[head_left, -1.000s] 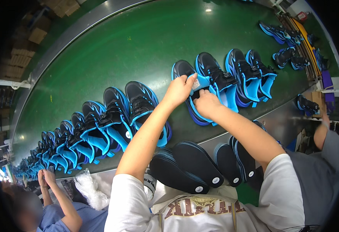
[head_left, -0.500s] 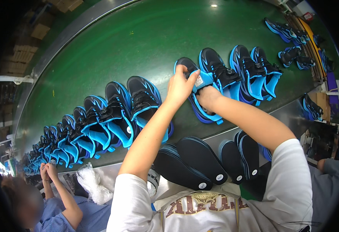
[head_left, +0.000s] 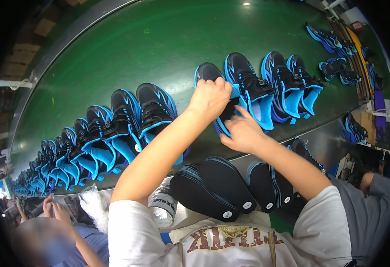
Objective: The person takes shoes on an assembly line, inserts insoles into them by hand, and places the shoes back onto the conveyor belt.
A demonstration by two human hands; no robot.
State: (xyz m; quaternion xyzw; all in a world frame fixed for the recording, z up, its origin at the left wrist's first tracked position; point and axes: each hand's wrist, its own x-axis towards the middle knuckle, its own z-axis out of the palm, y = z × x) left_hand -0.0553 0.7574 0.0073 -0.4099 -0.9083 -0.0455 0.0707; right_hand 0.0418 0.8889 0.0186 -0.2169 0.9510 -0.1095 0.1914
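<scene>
A black sneaker with bright blue trim (head_left: 208, 71) stands on the green work surface in front of me, toe pointing away. My left hand (head_left: 210, 99) is closed over its tongue, knuckles up, and pulls the blue lining up and to the side. At the shoe's opening is my right hand (head_left: 244, 132), fingers spread, close to the blue collar and heel. A dark inside shows between the two hands; what lies in there I cannot make out. Just right of it stands another sneaker (head_left: 240, 66) of the same kind.
Black insoles lie before my body in a left stack (head_left: 199, 184) and a right stack (head_left: 262, 182). A long row of sneakers (head_left: 152, 104) runs left along the green surface (head_left: 115, 58). A co-worker's hands (head_left: 57, 209) show at lower left, near a clear plastic bag (head_left: 92, 207).
My right hand has come out of the shoe's opening and its fingers have spread. My left hand has rolled over the tongue, hiding the label. The left row of shoes sits farther left in view.
</scene>
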